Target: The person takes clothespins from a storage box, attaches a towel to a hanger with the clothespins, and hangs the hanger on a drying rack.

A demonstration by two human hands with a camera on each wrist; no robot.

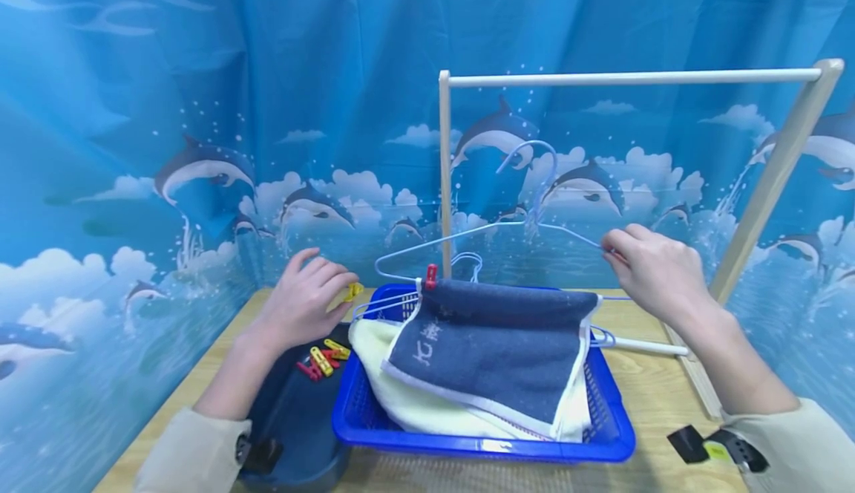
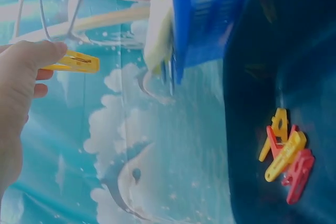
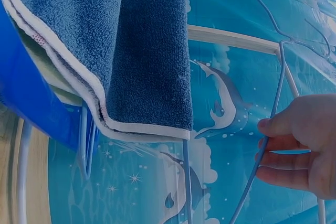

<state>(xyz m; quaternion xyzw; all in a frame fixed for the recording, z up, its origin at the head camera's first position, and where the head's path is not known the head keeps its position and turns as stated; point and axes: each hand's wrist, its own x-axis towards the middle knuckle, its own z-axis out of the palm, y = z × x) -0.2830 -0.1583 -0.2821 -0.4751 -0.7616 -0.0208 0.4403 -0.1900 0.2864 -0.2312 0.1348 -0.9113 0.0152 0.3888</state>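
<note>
Thumb and fingers of my left hand [image 1: 306,296] pinch a yellow clothespin [image 2: 79,62], left of the hanger. My right hand [image 1: 657,270] grips the right shoulder of a light-blue wire hanger [image 1: 454,237], its hook pointing up. A dark blue towel [image 1: 494,352] with white edging is draped over the hanger's lower bar. Near the towel's upper left corner, a red clothespin [image 1: 431,276] is clipped. The towel's lower part hangs in front of a pale yellow cloth [image 1: 381,374] in a blue basket [image 1: 481,446].
A dark tray [image 1: 294,433] left of the basket holds several red and yellow clothespins [image 2: 286,156]. Behind and to the right stands a wooden rack with a white rail [image 1: 634,77]. More wire hangers [image 1: 467,259] stick out around the basket. A dolphin-print curtain [image 1: 133,107] hangs behind the table.
</note>
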